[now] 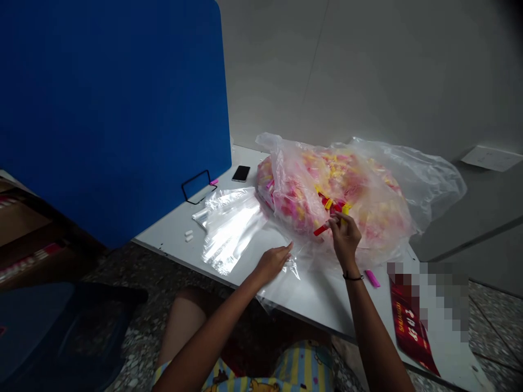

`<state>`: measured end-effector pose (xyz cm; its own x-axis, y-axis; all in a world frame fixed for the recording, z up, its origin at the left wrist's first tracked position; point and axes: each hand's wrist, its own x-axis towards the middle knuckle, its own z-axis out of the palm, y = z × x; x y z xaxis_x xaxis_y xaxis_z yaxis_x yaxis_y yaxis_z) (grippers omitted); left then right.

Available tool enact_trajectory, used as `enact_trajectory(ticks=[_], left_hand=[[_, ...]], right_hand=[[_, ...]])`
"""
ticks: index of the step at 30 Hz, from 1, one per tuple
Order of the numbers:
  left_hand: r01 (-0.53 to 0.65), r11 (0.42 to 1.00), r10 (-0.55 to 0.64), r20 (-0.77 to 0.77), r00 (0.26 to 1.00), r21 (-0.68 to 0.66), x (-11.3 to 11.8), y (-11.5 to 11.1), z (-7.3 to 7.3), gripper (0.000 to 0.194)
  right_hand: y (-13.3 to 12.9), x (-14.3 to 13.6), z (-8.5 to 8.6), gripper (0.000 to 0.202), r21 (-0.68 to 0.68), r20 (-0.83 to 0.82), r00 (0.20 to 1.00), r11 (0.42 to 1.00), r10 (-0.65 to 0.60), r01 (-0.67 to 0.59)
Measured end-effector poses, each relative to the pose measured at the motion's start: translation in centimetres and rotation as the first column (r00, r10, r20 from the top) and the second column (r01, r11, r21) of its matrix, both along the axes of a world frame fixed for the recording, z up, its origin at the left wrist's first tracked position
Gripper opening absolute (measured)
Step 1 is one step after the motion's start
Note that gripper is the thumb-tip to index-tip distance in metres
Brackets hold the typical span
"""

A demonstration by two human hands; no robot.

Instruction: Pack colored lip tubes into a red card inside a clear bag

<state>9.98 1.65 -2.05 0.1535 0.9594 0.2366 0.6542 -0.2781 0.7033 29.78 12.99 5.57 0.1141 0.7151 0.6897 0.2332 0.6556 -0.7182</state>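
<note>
My left hand [273, 263] is closed on a small clear plastic bag [292, 268] over the front part of the white table. At the front of a large clear plastic sack [292, 196], my right hand [345, 234] pinches a small red strip-like piece [321, 230]. The sack is full of small red, pink and yellow pieces, and a few red and yellow ones [329, 203] show at its opening. What exactly these pieces are, I cannot make out. Left of the sack lies a fanned stack of clear plastic bags [235, 228].
On the white table [322, 296] lie a phone [241, 173], a black wire stand [196, 187], two small white pieces [188, 236], a pink piece [372, 278] and a red printed packet [411, 321]. A blue panel [118, 109] rises at the left. Behind is a grey wall [368, 71].
</note>
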Motion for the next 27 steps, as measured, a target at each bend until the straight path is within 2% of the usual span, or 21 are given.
enact_trajectory(ticks=[3, 5, 10, 13, 18, 23, 25, 27], left_hand=[[-0.025, 1.000, 0.027, -0.142, 0.990, 0.015, 0.3, -0.1, 0.0, 0.050], [-0.040, 0.999, 0.044, -0.170, 0.984, 0.028, 0.4, -0.2, 0.0, 0.050], [-0.050, 0.998, 0.059, -0.200, 0.978, 0.048, 0.5, -0.3, 0.0, 0.049], [-0.044, 0.998, 0.056, -0.253, 0.966, 0.054, 0.5, -0.4, 0.0, 0.050], [-0.027, 0.995, 0.052, -0.280, 0.959, 0.091, 0.6, -0.5, -0.1, 0.051], [-0.031, 0.996, 0.053, -0.273, 0.961, 0.083, 0.6, -0.6, 0.2, 0.050], [-0.036, 0.997, 0.053, -0.267, 0.962, 0.071, 0.7, -0.6, 0.5, 0.050], [-0.044, 0.998, 0.057, -0.275, 0.960, 0.053, 0.8, -0.7, 0.8, 0.050]], right_hand=[[-1.2, -0.4, 0.4, 0.022, 0.053, 0.146, 0.987, 0.995, 0.071, -0.080], [-1.3, -0.2, 0.8, 0.022, 0.041, 0.254, 0.956, 0.986, 0.148, -0.163], [-1.2, 0.2, 0.6, 0.023, -0.138, 0.460, 0.813, 0.933, 0.358, -0.333], [-1.7, 0.2, -0.2, 0.024, -0.215, 0.514, 0.751, 0.910, 0.415, -0.355], [-2.4, -0.2, -0.5, 0.026, -0.327, 0.489, 0.752, 0.892, 0.443, -0.314], [-2.7, -0.4, -0.5, 0.031, -0.473, 0.260, 0.823, 0.810, 0.505, -0.347], [-2.9, -0.4, -0.5, 0.031, -0.464, 0.209, 0.847, 0.812, 0.489, -0.355], [-3.1, -0.4, -0.5, 0.029, -0.417, 0.203, 0.878, 0.850, 0.433, -0.322]])
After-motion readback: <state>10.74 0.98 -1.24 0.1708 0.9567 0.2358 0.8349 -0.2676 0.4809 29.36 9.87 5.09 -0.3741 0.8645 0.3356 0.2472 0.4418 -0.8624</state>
